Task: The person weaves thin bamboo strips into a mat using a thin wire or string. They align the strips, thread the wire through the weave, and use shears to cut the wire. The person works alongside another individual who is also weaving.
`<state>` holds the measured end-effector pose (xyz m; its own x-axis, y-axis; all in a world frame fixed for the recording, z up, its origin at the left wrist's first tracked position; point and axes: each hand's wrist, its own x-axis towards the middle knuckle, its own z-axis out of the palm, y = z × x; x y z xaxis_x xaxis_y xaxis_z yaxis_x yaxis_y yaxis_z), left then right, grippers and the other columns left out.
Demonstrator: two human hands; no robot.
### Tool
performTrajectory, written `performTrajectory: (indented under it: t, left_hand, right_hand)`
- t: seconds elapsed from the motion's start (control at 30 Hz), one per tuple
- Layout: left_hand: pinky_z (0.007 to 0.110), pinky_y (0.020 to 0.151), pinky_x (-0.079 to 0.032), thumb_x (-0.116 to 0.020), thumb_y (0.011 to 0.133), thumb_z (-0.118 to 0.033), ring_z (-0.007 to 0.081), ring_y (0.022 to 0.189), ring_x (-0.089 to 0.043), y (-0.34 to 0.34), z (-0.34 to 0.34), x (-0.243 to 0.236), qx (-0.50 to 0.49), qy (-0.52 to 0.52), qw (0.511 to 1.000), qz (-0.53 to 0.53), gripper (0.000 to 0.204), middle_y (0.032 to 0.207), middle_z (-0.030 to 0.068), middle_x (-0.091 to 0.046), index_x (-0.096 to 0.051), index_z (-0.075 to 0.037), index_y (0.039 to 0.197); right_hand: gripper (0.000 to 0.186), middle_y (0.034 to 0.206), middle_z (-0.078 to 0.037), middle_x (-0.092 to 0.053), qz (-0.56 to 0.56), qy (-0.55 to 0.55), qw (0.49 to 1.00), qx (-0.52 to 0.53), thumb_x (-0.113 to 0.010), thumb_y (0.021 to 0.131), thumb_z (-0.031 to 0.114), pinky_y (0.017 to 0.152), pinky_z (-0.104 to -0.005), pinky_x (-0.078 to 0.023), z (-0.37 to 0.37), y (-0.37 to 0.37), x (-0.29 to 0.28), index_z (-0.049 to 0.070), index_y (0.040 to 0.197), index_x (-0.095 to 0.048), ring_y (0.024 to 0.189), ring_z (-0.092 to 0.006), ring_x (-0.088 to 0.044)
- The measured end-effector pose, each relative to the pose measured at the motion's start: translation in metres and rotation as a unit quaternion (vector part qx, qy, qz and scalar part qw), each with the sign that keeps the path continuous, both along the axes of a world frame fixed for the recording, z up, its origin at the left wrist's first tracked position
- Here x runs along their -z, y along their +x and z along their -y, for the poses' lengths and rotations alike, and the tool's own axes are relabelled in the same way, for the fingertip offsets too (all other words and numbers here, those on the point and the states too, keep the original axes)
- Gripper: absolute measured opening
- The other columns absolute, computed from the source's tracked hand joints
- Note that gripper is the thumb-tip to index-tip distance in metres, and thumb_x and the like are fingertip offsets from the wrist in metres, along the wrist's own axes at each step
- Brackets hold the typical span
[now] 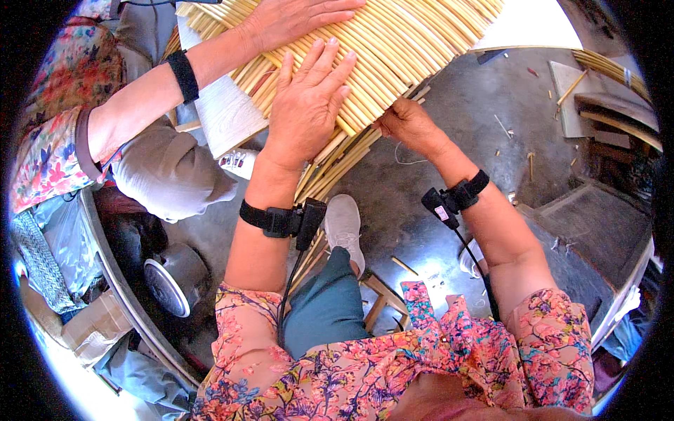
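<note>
A mat of yellow reed stalks (400, 42), laid side by side, spans the top of the view. My left hand (309, 105) rests flat on the mat's near part, fingers spread. At the near right edge of the mat, my right hand (411, 126) is closed in a pinch. A thin pale thread (411, 161) loops down beside it; whatever sits between those fingertips is hidden. Another person's hand (295, 21) lies flat on the mat, beyond my left hand. Loose reed stalks (340, 165) hang under the near edge.
A white board (225, 112) supports the mat. Offcuts (530, 165) litter the grey floor. To the left stand a lidded pot (175, 281) and a cardboard box (98, 323). A dark flat-topped piece of furniture (590, 231) is at right. A wooden stool (379, 302) shows below.
</note>
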<state>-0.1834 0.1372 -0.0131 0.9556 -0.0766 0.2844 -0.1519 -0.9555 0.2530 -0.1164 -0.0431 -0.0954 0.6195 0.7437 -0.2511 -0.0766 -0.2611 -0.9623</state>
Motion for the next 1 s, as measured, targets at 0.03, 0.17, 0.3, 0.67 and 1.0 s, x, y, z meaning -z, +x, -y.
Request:
performTrajectory:
  t: [0.03, 0.17, 0.3, 0.67, 1.0]
  left_hand:
    - [0.049, 0.107, -0.018, -0.043, 0.091, -0.023, 0.0270, 0.130, -0.032, -0.001, 0.000, 0.000, 0.000, -0.002, 1.000, 0.000, 0.039, 0.138, 0.0102, -0.040, -0.048, -0.017, 0.129]
    - [0.049, 0.107, -0.018, -0.043, 0.091, -0.023, 0.0266, 0.130, -0.033, -0.002, -0.002, 0.001, -0.002, -0.003, 1.000, 0.002, 0.039, 0.138, 0.0099, -0.040, -0.049, -0.017, 0.129]
    - [0.050, 0.107, -0.018, -0.048, 0.089, -0.021, 0.0266, 0.130, -0.034, -0.002, -0.001, -0.001, 0.000, -0.020, 1.000, 0.005, 0.040, 0.137, 0.0106, -0.042, -0.049, -0.018, 0.128]
    - [0.054, 0.103, -0.025, -0.063, 0.077, -0.012, 0.0310, 0.112, -0.050, -0.001, 0.005, -0.006, -0.012, -0.080, 0.996, 0.045, 0.020, 0.114, 0.0138, -0.056, -0.068, -0.011, 0.097]
    - [0.050, 0.103, -0.029, -0.049, 0.076, 0.003, 0.0347, 0.122, -0.042, -0.005, 0.016, -0.003, 0.014, -0.047, 0.998, 0.037, 0.030, 0.127, 0.0211, -0.047, -0.056, 0.002, 0.105]
  right_hand:
    - [0.018, 0.077, -0.007, -0.062, 0.000, 0.006, 1.000, 0.009, -0.048, 0.091, 0.016, 0.063, -0.0306, -0.049, -0.003, -0.002, 0.003, 0.004, 0.100, -0.057, 0.069, -0.0167, -0.059]
    - [0.022, 0.083, -0.007, -0.064, -0.028, 0.005, 0.999, 0.025, -0.047, 0.091, 0.015, 0.066, -0.0308, -0.050, -0.008, -0.007, -0.003, 0.004, 0.107, -0.057, 0.073, -0.0168, -0.060]
    - [0.022, 0.085, -0.006, -0.064, -0.069, 0.003, 0.997, 0.036, -0.046, 0.092, 0.015, 0.065, -0.0295, -0.049, -0.008, -0.007, -0.002, 0.005, 0.108, -0.057, 0.074, -0.0149, -0.059]
    - [0.016, 0.077, -0.002, -0.056, -0.089, 0.013, 0.991, 0.099, -0.047, 0.094, 0.020, 0.061, -0.0242, -0.046, 0.016, 0.000, -0.016, 0.006, 0.097, -0.052, 0.071, -0.0112, -0.055]
    - [0.005, 0.093, -0.002, -0.055, -0.108, 0.264, 0.927, 0.244, -0.048, 0.093, 0.012, 0.083, -0.0315, -0.049, 0.011, -0.011, -0.057, 0.008, 0.096, -0.049, 0.090, -0.0120, -0.056]
